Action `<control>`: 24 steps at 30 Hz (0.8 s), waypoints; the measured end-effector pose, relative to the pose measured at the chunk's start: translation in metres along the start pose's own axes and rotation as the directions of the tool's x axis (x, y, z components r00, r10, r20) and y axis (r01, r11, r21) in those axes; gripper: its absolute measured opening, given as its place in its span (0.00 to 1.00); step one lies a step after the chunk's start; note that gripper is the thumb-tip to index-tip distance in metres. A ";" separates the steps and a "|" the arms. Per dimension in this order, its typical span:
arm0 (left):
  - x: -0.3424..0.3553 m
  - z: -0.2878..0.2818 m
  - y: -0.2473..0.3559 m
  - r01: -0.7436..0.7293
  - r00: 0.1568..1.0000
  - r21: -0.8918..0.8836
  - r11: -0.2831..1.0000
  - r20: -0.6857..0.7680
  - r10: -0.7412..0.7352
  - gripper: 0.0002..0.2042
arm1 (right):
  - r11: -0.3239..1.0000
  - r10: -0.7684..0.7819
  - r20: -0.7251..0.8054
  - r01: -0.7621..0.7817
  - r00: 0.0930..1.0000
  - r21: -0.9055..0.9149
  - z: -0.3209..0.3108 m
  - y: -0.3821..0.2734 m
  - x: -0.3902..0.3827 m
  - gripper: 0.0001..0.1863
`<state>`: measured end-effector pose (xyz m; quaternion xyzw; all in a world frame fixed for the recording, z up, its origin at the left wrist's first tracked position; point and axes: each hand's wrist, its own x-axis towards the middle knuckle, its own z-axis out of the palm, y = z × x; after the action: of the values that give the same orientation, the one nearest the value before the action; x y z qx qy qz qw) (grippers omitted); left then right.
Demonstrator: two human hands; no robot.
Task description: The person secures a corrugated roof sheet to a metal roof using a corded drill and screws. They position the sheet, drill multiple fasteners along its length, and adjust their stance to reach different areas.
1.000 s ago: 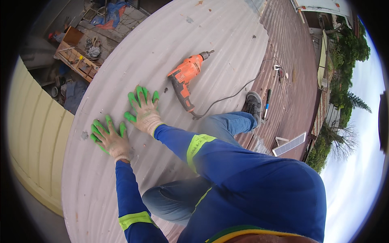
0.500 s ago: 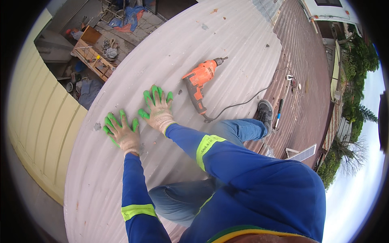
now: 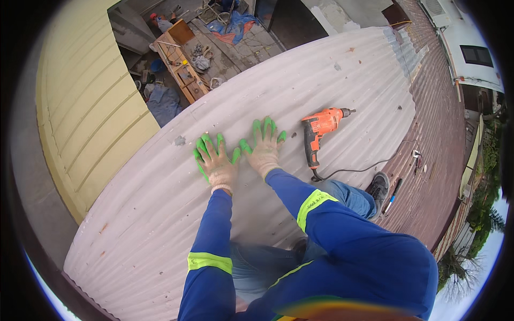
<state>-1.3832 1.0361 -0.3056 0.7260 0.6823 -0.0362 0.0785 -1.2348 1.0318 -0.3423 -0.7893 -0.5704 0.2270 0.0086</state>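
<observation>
Both gloved hands rest palm down, fingers spread and gripping nothing, on the light grey corrugated roofing sheet (image 3: pixel 160 224); the left hand (image 3: pixel 217 163) sits just beside the right hand (image 3: pixel 265 144), both inboard of the sheet's far edge. The corded power drill (image 3: pixel 321 131) lies on its side between the right hand and the sheet's right-hand edge, chuck toward that edge, cord (image 3: pixel 364 168) trailing across it onto the brown roofing (image 3: pixel 428 155). The step in hand is judged to be bracing or steadying by flat pressure. Should the drill be required, the right hand must lift clear and grasp its handle while the left maintains support.
</observation>
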 end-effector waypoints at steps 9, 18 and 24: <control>0.003 -0.002 0.002 0.014 0.999 -0.062 0.998 -0.047 -0.017 0.36 | 0.999 0.030 0.085 -0.027 0.996 -0.042 -0.002 -0.002 0.004 0.51; 0.003 0.002 -0.001 0.005 0.999 -0.050 0.999 -0.050 -0.008 0.35 | 1.000 0.017 0.054 -0.017 0.998 -0.015 -0.002 -0.001 0.002 0.51; 0.002 0.003 -0.001 0.009 0.999 -0.060 0.998 -0.036 -0.011 0.35 | 1.000 0.018 0.056 -0.017 0.998 -0.013 -0.003 -0.001 0.001 0.51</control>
<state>-1.3844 1.0381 -0.3087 0.7202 0.6882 -0.0029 0.0877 -1.2348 1.0342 -0.3400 -0.7875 -0.5651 0.2456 -0.0146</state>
